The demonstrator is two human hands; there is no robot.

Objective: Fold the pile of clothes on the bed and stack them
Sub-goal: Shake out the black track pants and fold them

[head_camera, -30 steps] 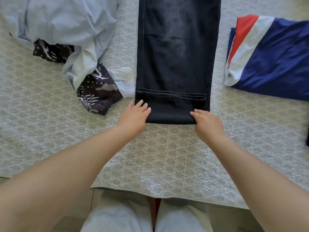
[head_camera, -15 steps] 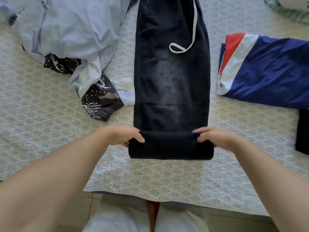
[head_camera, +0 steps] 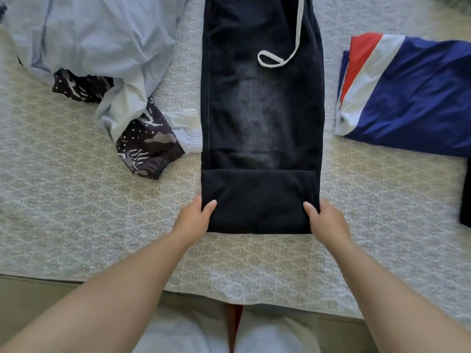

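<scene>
At the near edge of the bed point(head_camera: 254, 271), two bare hands hold one pair of black trousers point(head_camera: 262, 118) by its folded near end. The left hand point(head_camera: 192, 220) grips the left corner of the fold and the right hand point(head_camera: 328, 222) grips the right corner; on each hand the thumb lies on top of the cloth and the other fingers are hidden under it, so both hands are closed on the fabric. The trousers lie flat in the middle of the patterned cover, with the long axis running straight away from the person; the folded end points to the person and the far end goes out of the picture at the top. One white drawstring point(head_camera: 285, 52) lies on the far part. On the left, just beside the trousers, there is one loose pile point(head_camera: 107, 59): a light blue garment over a dark patterned one. On the right, apart from the trousers, lies one folded garment point(head_camera: 413, 98) in blue, white and red, and one dark item point(head_camera: 466, 194) shows at the right edge.
</scene>
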